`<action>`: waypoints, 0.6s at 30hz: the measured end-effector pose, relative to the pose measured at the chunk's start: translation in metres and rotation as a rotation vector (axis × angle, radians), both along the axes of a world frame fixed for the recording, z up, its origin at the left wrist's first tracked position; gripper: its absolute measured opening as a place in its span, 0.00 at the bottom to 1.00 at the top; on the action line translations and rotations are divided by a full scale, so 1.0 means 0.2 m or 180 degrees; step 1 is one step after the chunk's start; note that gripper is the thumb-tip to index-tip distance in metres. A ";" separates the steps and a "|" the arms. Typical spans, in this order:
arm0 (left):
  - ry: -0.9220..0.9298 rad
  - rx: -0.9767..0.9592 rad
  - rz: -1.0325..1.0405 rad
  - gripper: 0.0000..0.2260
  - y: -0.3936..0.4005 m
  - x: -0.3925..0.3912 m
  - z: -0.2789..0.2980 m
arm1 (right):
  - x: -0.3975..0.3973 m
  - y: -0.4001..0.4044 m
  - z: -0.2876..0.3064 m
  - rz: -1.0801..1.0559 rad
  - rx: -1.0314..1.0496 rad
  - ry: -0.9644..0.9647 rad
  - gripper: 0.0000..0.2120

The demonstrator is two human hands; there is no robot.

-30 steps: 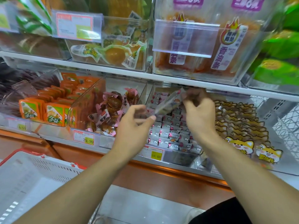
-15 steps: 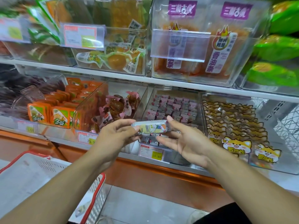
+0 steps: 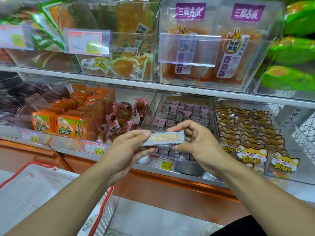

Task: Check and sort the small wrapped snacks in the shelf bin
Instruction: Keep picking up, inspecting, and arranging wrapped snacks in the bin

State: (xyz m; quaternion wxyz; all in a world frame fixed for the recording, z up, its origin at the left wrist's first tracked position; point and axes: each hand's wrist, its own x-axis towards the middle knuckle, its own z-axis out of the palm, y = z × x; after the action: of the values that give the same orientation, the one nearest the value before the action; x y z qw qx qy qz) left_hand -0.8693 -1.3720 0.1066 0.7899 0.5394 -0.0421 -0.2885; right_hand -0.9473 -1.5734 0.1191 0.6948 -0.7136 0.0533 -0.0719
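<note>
A small wrapped snack bar [image 3: 163,138], its grey wrapper showing a pale striped window, is held level in front of the clear shelf bin [image 3: 185,97] of pink-and-grey wrapped snacks [image 3: 182,114], its long axis running from nine o'clock to three o'clock. The left hand [image 3: 127,149] pinches the nine o'clock end between thumb and fingertips, while the right hand [image 3: 198,141] pinches the three o'clock end, fingers curled over the top edge; both hands are clamped on the bar. Both forearms reach up from six o'clock, wrists roughly level. The bin lies just beyond the bar at twelve o'clock, so a return would be a short forward reach, and neither hand looks clearly nearer. A price tag [image 3: 161,162] marked 15.80 hangs below the bin. Shiba-printed packets [image 3: 252,154] fill the neighbouring bin at three o'clock, and a red-rimmed white basket [image 3: 100,208] sits at seven o'clock.
</note>
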 end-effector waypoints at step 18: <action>-0.1430 0.0265 0.0287 0.26 -0.04 -0.01 -0.04 | 0.05 -0.02 0.00 -0.0213 0.1768 0.0946 0.25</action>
State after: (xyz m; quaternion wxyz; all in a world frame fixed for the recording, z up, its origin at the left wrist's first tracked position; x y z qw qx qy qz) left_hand -0.8720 -1.3810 0.0977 0.7499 0.6236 -0.1808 -0.1271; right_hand -0.9381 -1.5784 0.1191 0.8450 -0.4970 0.1953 0.0276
